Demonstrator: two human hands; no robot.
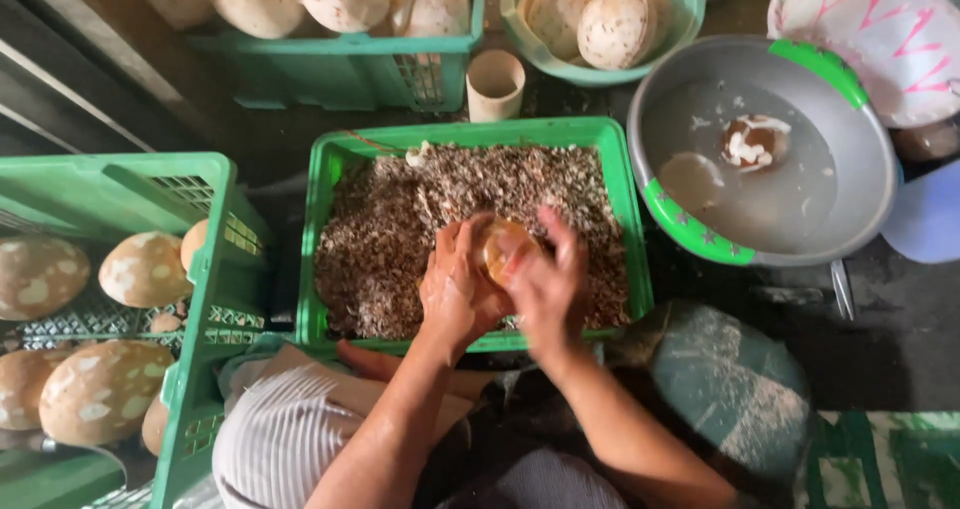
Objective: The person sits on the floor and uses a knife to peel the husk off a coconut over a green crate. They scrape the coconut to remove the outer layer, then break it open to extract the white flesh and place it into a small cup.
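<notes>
Root (500,249), round, tan, is gripped between both hands above green crate (335,159) of peelings. L hand (455,294) is cupped under it; R hand (545,279), blurred, fingers curled onto its top. Grey water basin (870,169) sits to the right.

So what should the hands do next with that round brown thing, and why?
Probably turn the root a little in the left hand and keep scraping with the right hand. Much of the part that shows is brown, while the finished ones in the green bowl look pale, and the crate below is placed to catch the peelings.
</notes>
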